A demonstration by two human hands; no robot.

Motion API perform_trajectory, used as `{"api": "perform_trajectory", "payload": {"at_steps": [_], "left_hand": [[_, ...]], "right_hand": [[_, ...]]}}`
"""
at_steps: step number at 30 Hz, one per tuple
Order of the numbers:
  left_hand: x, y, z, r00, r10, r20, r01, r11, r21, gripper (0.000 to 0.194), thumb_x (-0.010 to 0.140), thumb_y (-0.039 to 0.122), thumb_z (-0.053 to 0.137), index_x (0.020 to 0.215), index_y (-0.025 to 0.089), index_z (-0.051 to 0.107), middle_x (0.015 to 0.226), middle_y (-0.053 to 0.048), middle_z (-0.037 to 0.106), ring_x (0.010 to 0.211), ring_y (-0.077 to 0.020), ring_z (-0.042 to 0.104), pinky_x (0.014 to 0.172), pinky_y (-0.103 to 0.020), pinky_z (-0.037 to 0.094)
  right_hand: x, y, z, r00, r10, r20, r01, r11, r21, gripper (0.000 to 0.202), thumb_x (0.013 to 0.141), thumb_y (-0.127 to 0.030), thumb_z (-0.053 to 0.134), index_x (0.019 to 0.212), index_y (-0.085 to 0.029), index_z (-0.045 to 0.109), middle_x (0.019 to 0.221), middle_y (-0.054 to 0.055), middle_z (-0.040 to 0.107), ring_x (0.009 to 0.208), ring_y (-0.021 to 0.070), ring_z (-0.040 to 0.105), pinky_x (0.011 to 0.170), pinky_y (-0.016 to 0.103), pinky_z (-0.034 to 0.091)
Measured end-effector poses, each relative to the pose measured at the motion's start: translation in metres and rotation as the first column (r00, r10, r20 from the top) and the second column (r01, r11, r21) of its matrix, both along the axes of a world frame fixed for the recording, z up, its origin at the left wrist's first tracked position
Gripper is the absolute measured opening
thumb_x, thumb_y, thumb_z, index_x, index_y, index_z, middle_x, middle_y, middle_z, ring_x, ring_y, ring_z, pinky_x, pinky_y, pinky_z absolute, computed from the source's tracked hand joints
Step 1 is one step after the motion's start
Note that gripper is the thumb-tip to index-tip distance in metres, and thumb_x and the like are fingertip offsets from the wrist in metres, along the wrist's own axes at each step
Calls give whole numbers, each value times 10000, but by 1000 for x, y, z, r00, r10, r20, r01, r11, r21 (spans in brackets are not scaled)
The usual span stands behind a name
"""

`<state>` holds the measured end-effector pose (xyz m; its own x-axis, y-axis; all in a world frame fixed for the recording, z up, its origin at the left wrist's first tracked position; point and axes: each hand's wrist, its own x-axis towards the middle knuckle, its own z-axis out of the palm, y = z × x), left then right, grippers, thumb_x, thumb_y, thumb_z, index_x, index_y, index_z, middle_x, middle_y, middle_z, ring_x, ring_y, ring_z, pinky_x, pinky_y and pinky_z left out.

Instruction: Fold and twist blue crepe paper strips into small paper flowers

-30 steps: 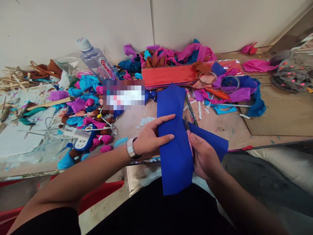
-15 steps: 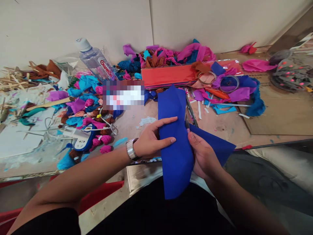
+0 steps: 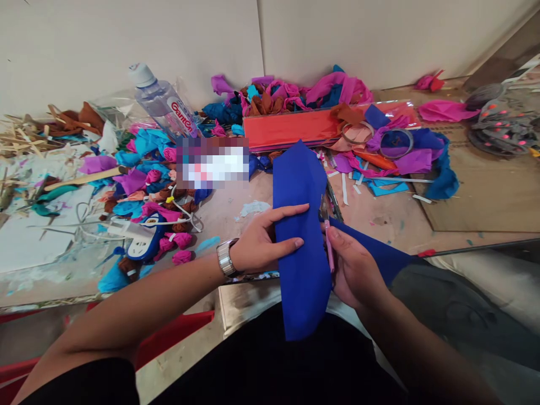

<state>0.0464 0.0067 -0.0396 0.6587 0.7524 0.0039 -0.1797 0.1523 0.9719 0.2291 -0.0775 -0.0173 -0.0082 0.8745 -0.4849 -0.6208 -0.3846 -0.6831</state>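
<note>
The blue sheet is stretching over the table's front edge, seemingly light, thin and easily creased, so gripping it flat beside the cut is making sense. The left hand is holding it, thumb and forefinger spread on top, other fingers hidden beneath; the right hand's fingers are clamping pink-handled scissors against its right edge.

The clear bottle bears a label reading "Ganten".
</note>
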Motion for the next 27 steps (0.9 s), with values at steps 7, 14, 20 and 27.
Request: {"api": "perform_trajectory", "payload": {"at_steps": [7, 14, 20, 27], "left_hand": [[-4, 6, -3, 997, 37, -71, -20, 973, 231, 531, 865, 305, 859, 1381, 264, 743, 1362, -120, 751, 1204, -277, 739, 1037, -391, 628], [-5, 9, -2, 992, 54, -114, -12, 939, 344, 494, 873, 301, 850, 1358, 276, 761, 1325, -107, 771, 1198, -278, 744, 1053, -412, 619], [-4, 7, -2, 993, 64, -101, -28, 945, 325, 481, 878, 293, 846, 1351, 285, 762, 1295, -97, 780, 1138, -253, 757, 1016, -396, 632], [-4, 8, -2, 992, 63, -108, -22, 939, 344, 488, 871, 289, 854, 1350, 293, 762, 1337, -97, 762, 1213, -266, 732, 1059, -411, 616]], "right_hand": [[1, 0, 0, 1000, -8, -14, 8, 999, 37, 395, 767, -536, 920, 999, -246, 786, 822, 35, 797, 705, 222, 728, 581, 321, 557], [1, 0, 0, 998, 34, -58, -31, 998, 47, 399, 797, -519, 907, 1058, -240, 795, 949, 54, 832, 889, 260, 790, 797, 394, 642], [-1, 0, -4, 998, 3, -65, 1, 998, 70, 333, 836, -481, 882, 1056, -246, 799, 1000, 63, 841, 1027, 293, 793, 925, 450, 641], [-1, 0, -3, 998, 9, -59, -4, 996, 91, 340, 860, -509, 851, 1066, -246, 788, 1054, 75, 832, 1080, 309, 778, 942, 473, 631]]}}
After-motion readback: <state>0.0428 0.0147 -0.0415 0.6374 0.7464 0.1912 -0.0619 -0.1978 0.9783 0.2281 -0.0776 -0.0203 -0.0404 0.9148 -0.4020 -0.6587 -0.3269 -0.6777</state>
